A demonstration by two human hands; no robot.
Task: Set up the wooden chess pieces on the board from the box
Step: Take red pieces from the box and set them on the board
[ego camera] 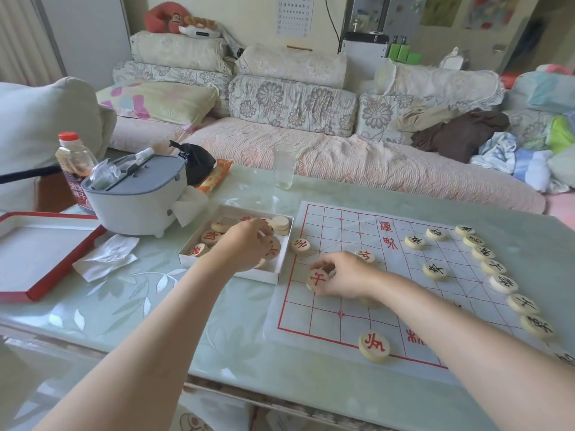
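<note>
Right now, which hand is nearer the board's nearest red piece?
Right. The right hand is on the board just beyond the red piece; left hand is in the box.

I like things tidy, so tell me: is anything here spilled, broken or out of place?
Nothing looks spilled or broken. Only a crumpled tissue lies loose on the table, between the red tray and the box of pieces.

Box [281, 269] lies left of board [385, 293].

table [155, 306] | glossy, pale green | on it: board [325, 304], box [261, 276], red tray [40, 247], grey tub [140, 203], tumbler [284, 166], tissue [107, 256]
</note>
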